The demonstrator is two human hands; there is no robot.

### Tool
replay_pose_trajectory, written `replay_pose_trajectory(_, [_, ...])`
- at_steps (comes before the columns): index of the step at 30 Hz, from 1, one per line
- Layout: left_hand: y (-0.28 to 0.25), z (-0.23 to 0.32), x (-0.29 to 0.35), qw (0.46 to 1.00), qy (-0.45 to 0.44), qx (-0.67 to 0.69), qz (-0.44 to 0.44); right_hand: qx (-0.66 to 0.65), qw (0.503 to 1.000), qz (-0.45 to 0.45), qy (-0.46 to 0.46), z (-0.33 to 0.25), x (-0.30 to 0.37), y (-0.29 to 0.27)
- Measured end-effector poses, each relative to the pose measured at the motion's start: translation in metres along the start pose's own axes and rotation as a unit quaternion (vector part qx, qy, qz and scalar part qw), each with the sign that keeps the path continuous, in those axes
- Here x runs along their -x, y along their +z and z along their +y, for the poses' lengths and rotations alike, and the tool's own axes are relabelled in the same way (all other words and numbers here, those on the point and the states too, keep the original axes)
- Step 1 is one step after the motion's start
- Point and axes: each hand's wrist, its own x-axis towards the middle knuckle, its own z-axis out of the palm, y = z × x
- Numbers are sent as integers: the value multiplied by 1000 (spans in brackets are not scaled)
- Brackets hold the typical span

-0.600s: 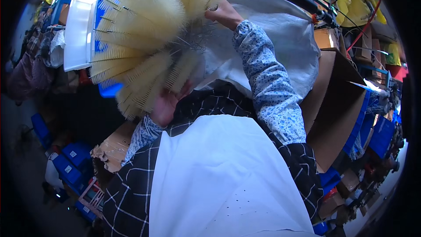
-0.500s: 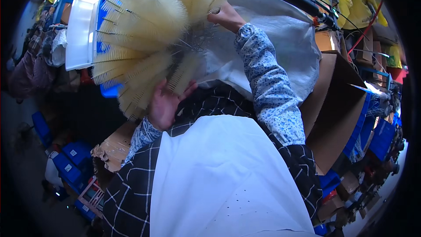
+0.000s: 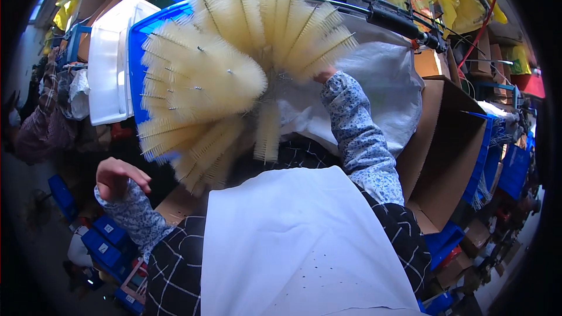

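Note:
A large fan of cream-coloured bottle brushes (image 3: 211, 73) with twisted wire stems spreads in front of me, its stems converging near the middle. One brush (image 3: 267, 131) hangs down toward my lap. My right hand (image 3: 324, 74) is at the fan's right edge; bristles cover its fingers, so its grip is hidden. To the left, apart from the brushes, my left hand (image 3: 120, 178) is raised with bent fingers and nothing in it. Beneath and right of the brushes lies a white woven sack (image 3: 380, 76).
A blue crate (image 3: 137, 47) and a white plastic bin (image 3: 111, 64) stand behind the brushes on the left. At right is an open cardboard box (image 3: 439, 146). A metal rod with a black cylinder (image 3: 392, 20) crosses the far side. Blue bins (image 3: 105, 246) sit at lower left.
My left hand has moved away from the lower brushes, out to the left. The brush fan has shifted nearer and rightward, now covering most of my right hand.

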Motion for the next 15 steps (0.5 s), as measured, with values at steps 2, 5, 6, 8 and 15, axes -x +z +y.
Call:
replay_pose_trajectory(2, [-87,-7,33,956,178,125,196,-93,993,-34,-69,-19,16,8])
replay_pose_trajectory(5, [-199,-55,28,900,38,116,418,88,949,-45,-299,-75,54,26])
replay_pose_trajectory(6, [-212,-74,8,893,13,132,431,167,919,-41,-354,-87,55,30])
replay_pose_trajectory(8, [-273,-139,39,731,1,-88,677,152,927,-20,-343,-97,56,32])
replay_pose_trajectory(15, [-184,-217,40,687,-196,-63,697,67,962,14,-265,-121,66,47])
